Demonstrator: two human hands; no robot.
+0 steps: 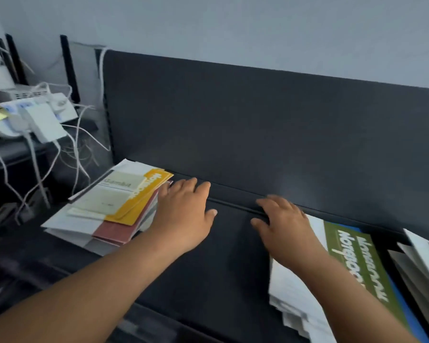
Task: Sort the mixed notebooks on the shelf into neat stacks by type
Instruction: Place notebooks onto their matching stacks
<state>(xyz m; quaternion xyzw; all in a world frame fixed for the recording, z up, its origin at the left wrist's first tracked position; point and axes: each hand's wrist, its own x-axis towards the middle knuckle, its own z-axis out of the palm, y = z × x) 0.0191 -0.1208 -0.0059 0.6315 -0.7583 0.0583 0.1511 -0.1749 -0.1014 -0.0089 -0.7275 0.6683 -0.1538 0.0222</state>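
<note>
A person's two bare hands work a dark shelf (pixel 228 256) where notebooks lie in separate piles. The left hand (pixel 186 214), fingers straight and holding nothing, lies flat against the right side of the left stack (pixel 67 224), which sits at the shelf's left end. This looks like a push to square the stack's loose edges. A yellow notebook (pixel 139 196) lies skewed on top of that stack and a red cover (pixel 114 231) juts out beneath it, so the pile is not yet neat.

The right hand (pixel 285 226), fingers spread, loosely bent and gripping nothing, rests at the back left corner of the right stack (pixel 290 288), probably to steady it. Motion blur hides whether it presses down. A green notebook (pixel 357 263) lies on that pile, and a fanned pile of white paper (pixel 421 268) sits at the shelf's right end. The middle of the shelf between the hands is bare. Tangled chargers and cables (pixel 42 122) lie beyond the left end.
</note>
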